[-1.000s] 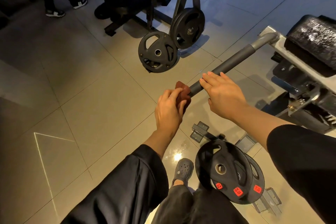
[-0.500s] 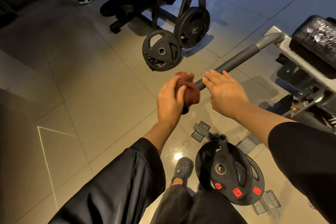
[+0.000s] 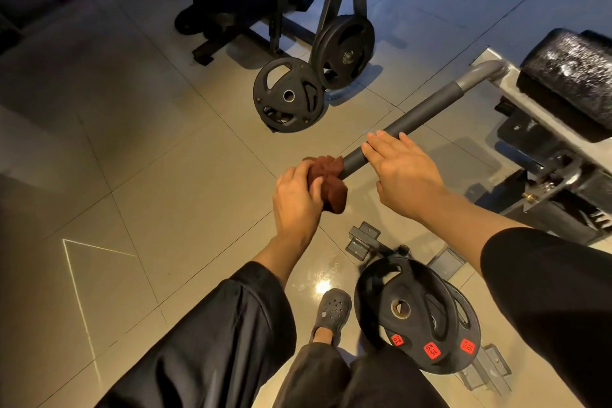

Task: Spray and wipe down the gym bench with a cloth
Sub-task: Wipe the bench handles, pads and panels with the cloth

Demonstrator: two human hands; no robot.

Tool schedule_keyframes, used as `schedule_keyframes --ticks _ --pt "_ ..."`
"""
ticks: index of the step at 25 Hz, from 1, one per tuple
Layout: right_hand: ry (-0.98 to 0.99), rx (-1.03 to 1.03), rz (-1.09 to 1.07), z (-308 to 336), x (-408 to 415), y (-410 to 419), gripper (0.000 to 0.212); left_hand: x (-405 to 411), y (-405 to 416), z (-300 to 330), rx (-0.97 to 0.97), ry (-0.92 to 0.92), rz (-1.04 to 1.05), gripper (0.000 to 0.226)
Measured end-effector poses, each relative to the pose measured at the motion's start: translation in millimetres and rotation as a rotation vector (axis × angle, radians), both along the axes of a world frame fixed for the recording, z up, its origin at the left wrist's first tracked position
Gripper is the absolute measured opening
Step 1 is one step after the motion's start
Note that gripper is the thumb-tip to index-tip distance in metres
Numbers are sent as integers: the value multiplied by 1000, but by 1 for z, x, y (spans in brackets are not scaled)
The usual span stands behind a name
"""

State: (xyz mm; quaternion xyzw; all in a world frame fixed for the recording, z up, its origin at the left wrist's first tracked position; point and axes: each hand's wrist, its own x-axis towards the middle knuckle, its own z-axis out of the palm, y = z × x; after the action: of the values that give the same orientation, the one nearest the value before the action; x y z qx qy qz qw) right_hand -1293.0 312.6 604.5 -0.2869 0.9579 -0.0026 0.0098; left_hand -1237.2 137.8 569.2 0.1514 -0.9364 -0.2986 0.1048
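Two hands work at the free end of a dark bar [image 3: 407, 119] that juts out from the gym bench [image 3: 563, 129] over the tiled floor [image 3: 132, 159]. The left hand [image 3: 298, 205] grips a bunched reddish-brown cloth [image 3: 328, 180], its fingers curled around the fabric, and the cloth touches the very tip of the bar. The right hand [image 3: 402, 172] lies on top of the bar just beside the cloth, palm down, its fingers held fairly straight across the bar and its thumb tucked underneath. The bar runs up and to the right to a grey elbow where it joins the bench frame, and a black padded roller [image 3: 573, 73] sits on that frame at the right edge of the view. Below the hands, a stack of black weight plates [image 3: 417, 315] with red labels hangs near the person's grey clog [image 3: 331, 310], which stands on the floor. Farther off, another black plate [image 3: 288, 96] leans on the floor against a plate [image 3: 344, 51] mounted on a dark rack [image 3: 275, 3]. Both arms wear black sleeves.
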Motion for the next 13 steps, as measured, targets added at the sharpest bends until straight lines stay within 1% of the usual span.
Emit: schedule_keyframes --ticks 2,3,6,11,13 --pt "-13 -2 12 3 -1 0 67 -19 19 10 37 60 -123 32" --pt "-18 -10 16 3 -2 1 67 -26 27 12 57 62 -150 33" --pt "-18 -37 22 1 -1 5 69 -28 29 9 164 19 -61 37" --pt "-1 -13 10 1 2 6 73 -1 2 -3 180 -19 34 40" --pt "-26 14 7 3 1 4 73 -12 7 3 128 -40 49 40"
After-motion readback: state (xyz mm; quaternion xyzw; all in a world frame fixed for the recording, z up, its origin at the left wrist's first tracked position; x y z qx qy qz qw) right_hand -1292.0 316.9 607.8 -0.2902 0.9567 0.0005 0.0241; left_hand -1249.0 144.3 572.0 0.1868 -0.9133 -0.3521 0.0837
